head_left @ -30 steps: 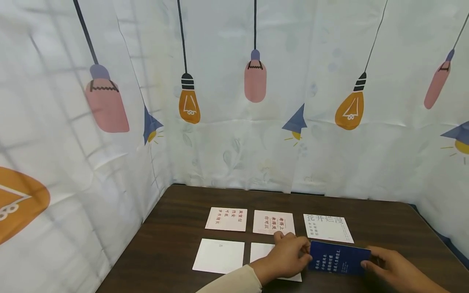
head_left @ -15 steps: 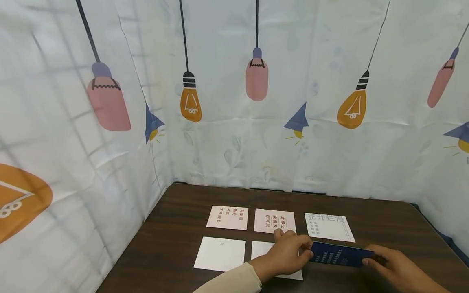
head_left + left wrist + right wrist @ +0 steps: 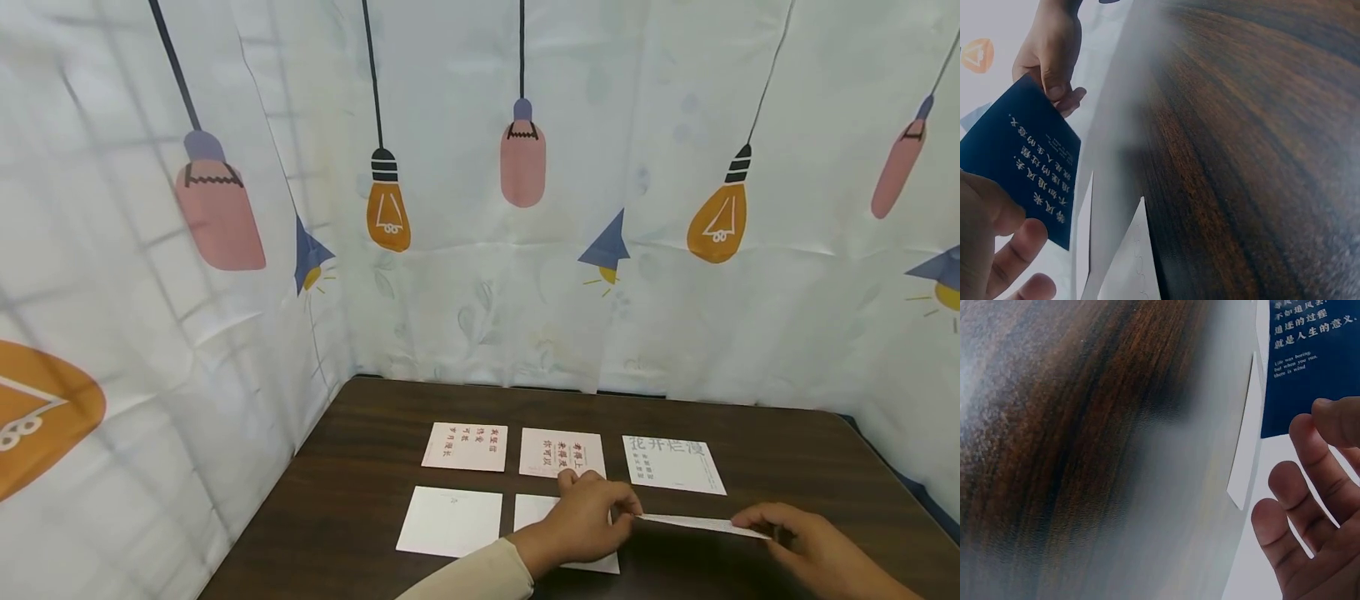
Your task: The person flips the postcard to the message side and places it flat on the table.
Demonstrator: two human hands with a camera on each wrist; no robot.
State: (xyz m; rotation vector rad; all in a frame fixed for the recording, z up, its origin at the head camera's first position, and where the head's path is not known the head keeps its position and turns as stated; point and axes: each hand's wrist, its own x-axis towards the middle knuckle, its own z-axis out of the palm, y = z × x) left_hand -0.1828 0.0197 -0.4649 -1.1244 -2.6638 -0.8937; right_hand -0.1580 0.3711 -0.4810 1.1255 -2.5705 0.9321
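Both hands hold a dark blue postcard with white lettering above the table. In the head view the postcard is almost edge-on, a thin pale strip. My left hand pinches its left end; in the left wrist view the thumb lies on the blue face. At the other end, my right hand pinches it between thumb and index finger, and the other fingers spread apart in the right wrist view. Under the left hand, a white card is partly hidden.
On the dark wooden table lie a pink-lettered card, another pink-lettered card, a grey-lettered card and a mostly blank white card. A white curtain printed with lamps hangs behind and beside the table.
The postcard has been tilted: its blue face showed in the head view, and now only a thin pale strip does. The right fingers have shifted slightly at its end; the left hand stays nearly still.
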